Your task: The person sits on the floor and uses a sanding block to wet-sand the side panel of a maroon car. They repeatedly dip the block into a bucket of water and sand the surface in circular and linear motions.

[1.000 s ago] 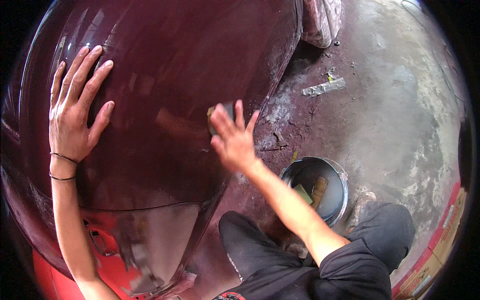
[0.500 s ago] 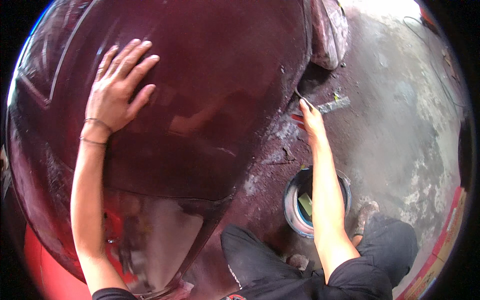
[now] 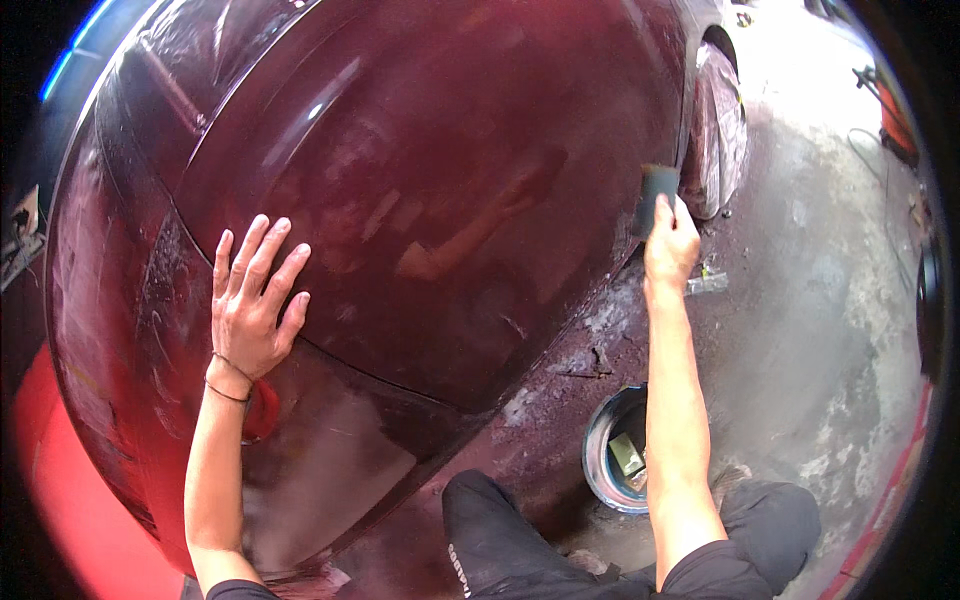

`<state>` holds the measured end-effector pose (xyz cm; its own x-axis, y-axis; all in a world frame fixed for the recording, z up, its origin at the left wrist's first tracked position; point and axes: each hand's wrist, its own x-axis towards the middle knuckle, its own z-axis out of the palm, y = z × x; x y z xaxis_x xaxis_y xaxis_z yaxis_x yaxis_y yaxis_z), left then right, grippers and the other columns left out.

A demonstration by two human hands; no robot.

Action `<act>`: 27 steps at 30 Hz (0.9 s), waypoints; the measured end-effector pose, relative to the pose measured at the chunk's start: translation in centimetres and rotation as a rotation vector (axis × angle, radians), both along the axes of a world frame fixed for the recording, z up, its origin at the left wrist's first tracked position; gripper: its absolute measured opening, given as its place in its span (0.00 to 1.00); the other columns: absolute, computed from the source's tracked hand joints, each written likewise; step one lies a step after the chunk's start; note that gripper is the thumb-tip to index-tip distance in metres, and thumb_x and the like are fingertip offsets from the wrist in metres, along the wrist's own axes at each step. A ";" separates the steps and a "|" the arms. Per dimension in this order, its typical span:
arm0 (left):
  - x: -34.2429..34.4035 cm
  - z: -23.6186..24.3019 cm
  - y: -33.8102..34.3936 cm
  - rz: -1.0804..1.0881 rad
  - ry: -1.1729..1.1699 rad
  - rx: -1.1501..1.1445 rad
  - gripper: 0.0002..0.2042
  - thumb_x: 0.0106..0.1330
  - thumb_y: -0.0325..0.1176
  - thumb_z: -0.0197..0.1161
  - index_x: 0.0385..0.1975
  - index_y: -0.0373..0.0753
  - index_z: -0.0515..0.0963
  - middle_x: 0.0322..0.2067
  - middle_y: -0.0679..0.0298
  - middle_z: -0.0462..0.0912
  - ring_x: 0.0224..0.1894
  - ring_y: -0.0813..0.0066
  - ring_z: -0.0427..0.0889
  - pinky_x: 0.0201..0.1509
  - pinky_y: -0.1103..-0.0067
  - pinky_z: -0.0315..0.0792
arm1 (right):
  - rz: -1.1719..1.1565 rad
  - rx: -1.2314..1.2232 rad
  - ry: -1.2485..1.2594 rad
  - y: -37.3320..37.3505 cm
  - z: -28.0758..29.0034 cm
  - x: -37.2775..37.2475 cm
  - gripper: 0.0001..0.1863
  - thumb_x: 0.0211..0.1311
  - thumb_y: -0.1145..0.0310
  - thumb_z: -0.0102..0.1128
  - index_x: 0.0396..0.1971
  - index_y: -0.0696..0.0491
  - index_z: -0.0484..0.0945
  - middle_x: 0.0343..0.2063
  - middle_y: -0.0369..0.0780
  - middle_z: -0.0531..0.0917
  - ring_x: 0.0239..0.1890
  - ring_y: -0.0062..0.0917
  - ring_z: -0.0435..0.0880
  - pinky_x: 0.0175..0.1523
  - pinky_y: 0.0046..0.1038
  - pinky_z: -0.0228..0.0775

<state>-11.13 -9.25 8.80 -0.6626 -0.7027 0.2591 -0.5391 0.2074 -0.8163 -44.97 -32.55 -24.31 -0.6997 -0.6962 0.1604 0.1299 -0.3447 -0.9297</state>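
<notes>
A glossy dark maroon car body panel point(image 3: 470, 130) fills the middle and left. My left hand point(image 3: 255, 300) rests on it with fingers spread, beside a panel seam, and holds nothing. At the panel's lower right edge, my right hand point(image 3: 672, 245) pinches a dark grey piece of sandpaper point(image 3: 658, 183) between thumb and fingers. The sandpaper is held up by the panel edge; whether it touches the paint I cannot tell. A plastic-covered wheel point(image 3: 718, 135) stands just beyond it.
Under my right forearm stands a bucket point(image 3: 598, 455) with a pale green block point(image 3: 627, 453) inside. A strip of silvery tape point(image 3: 708, 284) lies on the stained concrete floor point(image 3: 800, 330). At the far right are an orange-red object point(image 3: 895, 122) and a cable. A bright red surface point(image 3: 75, 480) is at lower left.
My left hand has slid nearer along the panel to the seam. My right hand has lifted, and the sandpaper now shows its flat face. The view has shifted.
</notes>
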 end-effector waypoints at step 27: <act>1.1 -4.9 -0.7 -0.118 0.531 -0.287 0.23 0.72 0.27 0.60 0.66 0.49 0.77 0.73 0.63 0.73 0.78 0.60 0.66 0.85 0.58 0.49 | 0.012 -0.919 0.954 3.3 19.4 18.2 0.24 0.79 0.72 0.46 0.71 0.49 0.75 0.71 0.46 0.76 0.78 0.40 0.67 0.82 0.62 0.33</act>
<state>-10.04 -9.98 3.90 -0.4607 -0.4856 0.7429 -0.8740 0.1027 -0.4749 -26.77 -29.28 -4.93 -0.0450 -0.0757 0.9961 -0.4325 -0.8974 -0.0877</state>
